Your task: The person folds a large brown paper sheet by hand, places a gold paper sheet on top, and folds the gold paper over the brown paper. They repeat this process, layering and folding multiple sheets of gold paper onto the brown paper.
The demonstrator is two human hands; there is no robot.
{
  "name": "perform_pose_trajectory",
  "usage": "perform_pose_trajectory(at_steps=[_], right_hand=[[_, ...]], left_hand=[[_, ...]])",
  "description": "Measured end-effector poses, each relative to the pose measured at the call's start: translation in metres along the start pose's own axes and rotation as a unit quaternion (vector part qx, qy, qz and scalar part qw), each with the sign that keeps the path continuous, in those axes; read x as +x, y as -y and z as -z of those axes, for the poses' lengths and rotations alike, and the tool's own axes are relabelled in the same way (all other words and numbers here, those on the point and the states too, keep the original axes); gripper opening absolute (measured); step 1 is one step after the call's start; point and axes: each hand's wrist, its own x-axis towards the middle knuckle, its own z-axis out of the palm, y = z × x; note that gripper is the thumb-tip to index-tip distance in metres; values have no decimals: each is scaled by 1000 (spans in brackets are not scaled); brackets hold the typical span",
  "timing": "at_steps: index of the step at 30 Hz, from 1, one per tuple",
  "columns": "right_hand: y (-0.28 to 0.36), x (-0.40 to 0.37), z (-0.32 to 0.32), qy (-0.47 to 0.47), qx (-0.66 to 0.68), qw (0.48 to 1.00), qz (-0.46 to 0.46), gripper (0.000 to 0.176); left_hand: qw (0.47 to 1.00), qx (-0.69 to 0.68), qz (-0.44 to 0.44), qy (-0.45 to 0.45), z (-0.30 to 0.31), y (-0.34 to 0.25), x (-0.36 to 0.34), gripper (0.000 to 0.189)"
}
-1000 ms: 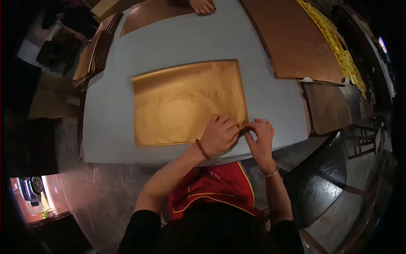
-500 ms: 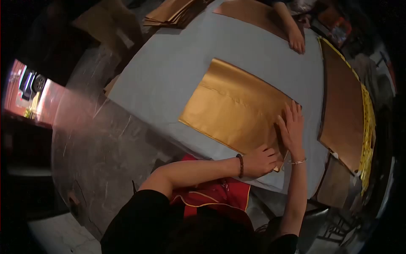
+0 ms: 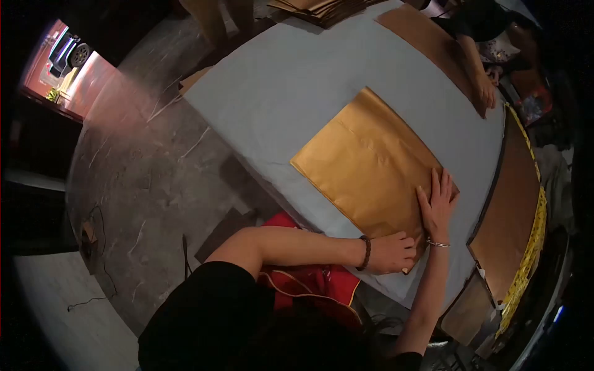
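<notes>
A gold sheet (image 3: 365,154), paper or foil with a few creases, lies on a pale grey covered table (image 3: 272,93). My left hand (image 3: 391,252), a dark bead bracelet at its wrist, is closed with curled fingers on the sheet's near right end. The fingertips are partly hidden there. Beside it, my right hand (image 3: 439,207) rests flat over the sheet's right edge, fingers stretched out and thumb apart. A thin silver bangle sits on that wrist.
At the far right, another person's hand (image 3: 486,93) rests by a brown sheet (image 3: 421,37). A stack of brown sheets (image 3: 322,9) lies at the far edge. More brown board (image 3: 510,198) with yellow edging (image 3: 526,247) stands at the right. A cable (image 3: 108,278) lies on the floor.
The view has turned, so the table and sheet appear farther right. The sheet's far edge looks flatter. Both my hands stay at its right end, the right one still flat.
</notes>
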Motion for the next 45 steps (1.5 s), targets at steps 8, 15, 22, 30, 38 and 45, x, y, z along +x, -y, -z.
perform_pose_trajectory(at_steps=[8,15,22,30,38,45], right_hand=[[5,-1,5,2,1,1000,-6,72],[-10,0,-12,-28,-63,998,9,67],[2,-1,3,-14,-20,1000,0,70],[8,-3,6,-22,3,1000,-2,71],[-8,0,-13,-34,-37,999,10,74],[4,-2,3,-31,-21,999,3,71]], left_hand=[[993,-117,24,24,31,28,16,13],[975,24,220,17,36,121,53,53],[926,163,325,99,34,138,62,71],[851,260,445,99,51,156,58,76],[953,89,281,74,15,126,66,70],[898,172,369,167,57,163,53,77]])
